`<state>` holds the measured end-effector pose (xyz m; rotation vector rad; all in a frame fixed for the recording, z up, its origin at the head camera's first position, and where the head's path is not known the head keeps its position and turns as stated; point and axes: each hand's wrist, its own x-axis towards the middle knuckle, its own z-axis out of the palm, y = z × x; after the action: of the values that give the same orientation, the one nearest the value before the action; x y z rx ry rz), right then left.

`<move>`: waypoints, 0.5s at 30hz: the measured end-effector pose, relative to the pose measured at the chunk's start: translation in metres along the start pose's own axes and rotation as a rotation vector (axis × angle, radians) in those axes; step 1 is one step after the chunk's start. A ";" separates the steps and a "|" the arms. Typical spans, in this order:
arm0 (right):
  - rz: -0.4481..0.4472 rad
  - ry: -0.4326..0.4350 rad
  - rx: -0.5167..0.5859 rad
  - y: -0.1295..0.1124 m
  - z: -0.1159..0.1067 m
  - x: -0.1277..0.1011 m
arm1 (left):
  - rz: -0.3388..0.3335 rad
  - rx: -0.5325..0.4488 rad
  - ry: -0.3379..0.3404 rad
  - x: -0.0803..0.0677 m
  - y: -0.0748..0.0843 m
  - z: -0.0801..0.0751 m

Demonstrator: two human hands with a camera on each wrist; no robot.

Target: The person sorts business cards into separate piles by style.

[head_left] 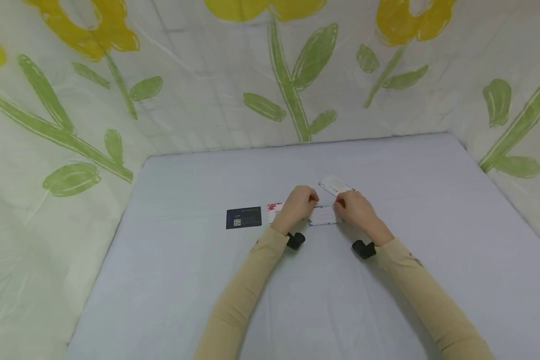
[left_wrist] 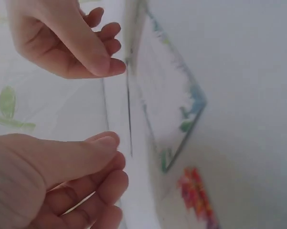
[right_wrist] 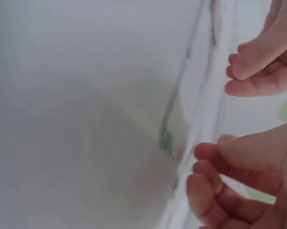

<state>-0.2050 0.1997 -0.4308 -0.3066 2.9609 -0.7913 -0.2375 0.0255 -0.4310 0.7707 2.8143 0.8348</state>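
Note:
A white card with a floral border [head_left: 322, 216] lies on the table between my hands. My left hand [head_left: 298, 205] hovers over its left end, thumb against the loosely bent fingers, with nothing between them in the left wrist view. My right hand [head_left: 356, 209] is above the card's right end, fingers likewise loosely bent. Its fingertips overlap the near edge of another white card [head_left: 332, 183] set at an angle behind; no card shows between thumb and fingers. Partly hidden under my left hand is a card with red flowers [head_left: 274, 208].
Left of the red-flowered card lies a black card [head_left: 245, 218] with a square code, in the same row. A pale cloth covers the table [head_left: 198, 280]. Flower-printed sheeting [head_left: 198, 95] hangs behind and at the sides. Each wrist carries a black camera [head_left: 363, 249].

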 end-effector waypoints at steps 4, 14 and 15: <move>-0.010 0.081 0.009 0.005 -0.012 0.002 | 0.037 0.012 0.018 0.012 -0.001 -0.004; 0.092 0.062 -0.057 0.018 -0.028 0.013 | 0.072 0.135 -0.073 0.049 -0.001 0.003; 0.105 0.051 -0.072 0.019 -0.027 0.014 | 0.073 0.146 -0.088 0.052 -0.001 0.003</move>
<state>-0.2253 0.2259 -0.4166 -0.1352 3.0285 -0.6917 -0.2823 0.0519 -0.4322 0.9122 2.8076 0.5937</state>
